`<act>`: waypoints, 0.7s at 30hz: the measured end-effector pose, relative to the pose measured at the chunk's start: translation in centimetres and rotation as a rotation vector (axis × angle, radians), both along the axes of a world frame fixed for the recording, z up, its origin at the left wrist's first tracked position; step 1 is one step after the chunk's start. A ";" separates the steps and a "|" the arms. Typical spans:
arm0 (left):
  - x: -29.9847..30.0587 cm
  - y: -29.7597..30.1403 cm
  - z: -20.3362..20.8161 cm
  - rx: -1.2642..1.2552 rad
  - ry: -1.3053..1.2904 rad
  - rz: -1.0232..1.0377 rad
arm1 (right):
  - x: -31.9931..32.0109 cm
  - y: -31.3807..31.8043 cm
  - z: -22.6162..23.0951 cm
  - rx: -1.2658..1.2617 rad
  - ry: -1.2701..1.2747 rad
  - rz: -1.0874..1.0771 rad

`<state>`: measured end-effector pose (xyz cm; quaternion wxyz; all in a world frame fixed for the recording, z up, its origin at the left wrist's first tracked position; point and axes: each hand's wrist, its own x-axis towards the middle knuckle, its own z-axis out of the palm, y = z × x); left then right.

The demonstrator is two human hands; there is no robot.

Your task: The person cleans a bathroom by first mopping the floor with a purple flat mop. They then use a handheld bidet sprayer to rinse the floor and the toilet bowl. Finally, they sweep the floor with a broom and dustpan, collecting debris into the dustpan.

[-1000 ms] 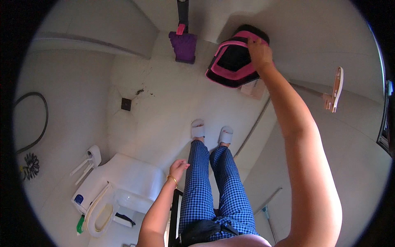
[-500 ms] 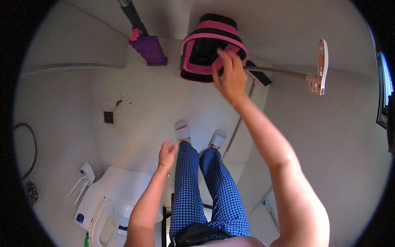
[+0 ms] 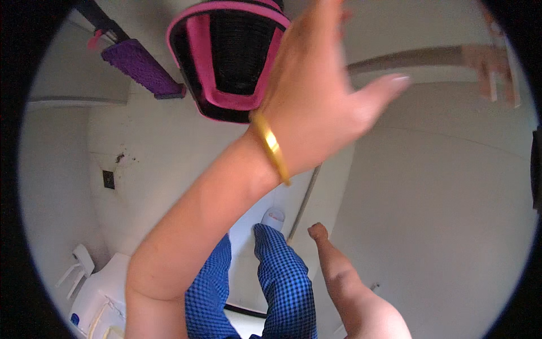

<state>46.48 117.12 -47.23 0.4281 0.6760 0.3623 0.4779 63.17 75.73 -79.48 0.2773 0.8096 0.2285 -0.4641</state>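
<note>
Holding left hand [image 3: 319,90] with thumb spread wide, pink-and-black container [image 3: 202,62] left of its fingers, right hand [image 3: 318,230] curled, grip unclear.

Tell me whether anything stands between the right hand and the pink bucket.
Yes, in this view: the left wrist and its gold bracelet cross the line from the right hand to the bucket. The left hand also hides the bucket's right side. Depth cannot be judged.

A black-and-pink container [image 3: 234,62], mouth open, sits left of a blurred pole [image 3: 412,58]
</note>
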 end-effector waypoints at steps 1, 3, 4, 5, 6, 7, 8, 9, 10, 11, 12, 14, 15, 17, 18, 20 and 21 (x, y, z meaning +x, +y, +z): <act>1.8 0.2 0.1 0.079 0.013 -0.011 | 0.5 -1.8 -2.3 -0.006 -0.017 -0.043; 4.1 0.5 0.0 0.168 0.024 -0.018 | 0.3 -2.3 -4.1 -0.003 -0.072 -0.107; 4.3 0.3 0.9 0.218 0.050 -0.008 | -0.8 -1.8 -5.4 0.018 -0.071 -0.130; 4.6 0.4 2.1 0.269 0.080 0.001 | -1.7 -0.8 -6.8 0.069 -0.057 -0.135; 6.1 0.1 2.3 0.278 0.066 -0.015 | -1.0 -2.1 -8.5 0.093 -0.080 -0.174; 7.7 -0.2 2.6 0.291 0.051 -0.035 | -0.3 -3.2 -10.2 0.118 -0.103 -0.215; 8.3 -0.7 2.5 0.292 0.066 -0.041 | -0.9 -2.7 -10.7 0.131 -0.058 -0.249; 9.2 -1.2 2.6 0.288 0.058 -0.057 | -0.5 -2.8 -10.6 0.138 -0.040 -0.294; 10.3 -1.5 2.7 0.281 0.042 -0.068 | 0.1 -3.4 -11.0 0.192 -0.125 -0.423; 10.7 -1.6 3.4 0.263 0.043 -0.072 | -0.7 -3.4 -10.1 0.233 -0.189 -0.545; 11.4 -2.2 4.4 0.243 0.031 -0.086 | -1.1 -3.1 -9.2 0.378 -0.188 -0.503; 12.2 -3.2 6.6 0.131 -0.019 -0.101 | -2.6 -3.3 -5.3 0.439 -0.298 -0.645; 12.4 -2.9 7.7 0.113 0.003 -0.102 | -3.2 -3.6 -2.9 0.471 -0.359 -0.710; 11.1 -1.9 10.8 0.179 0.109 -0.050 | -4.6 -4.2 3.3 0.624 -0.393 -0.743; 10.4 -1.2 11.3 0.274 0.212 0.005 | -5.2 -4.7 6.5 0.706 -0.400 -0.754; 9.1 1.1 11.8 0.302 0.373 -0.013 | -5.5 -6.7 14.4 0.706 -0.450 -0.674; 8.4 -0.1 13.4 0.124 0.411 -0.090 | -5.8 -8.1 17.5 0.717 -0.465 -0.633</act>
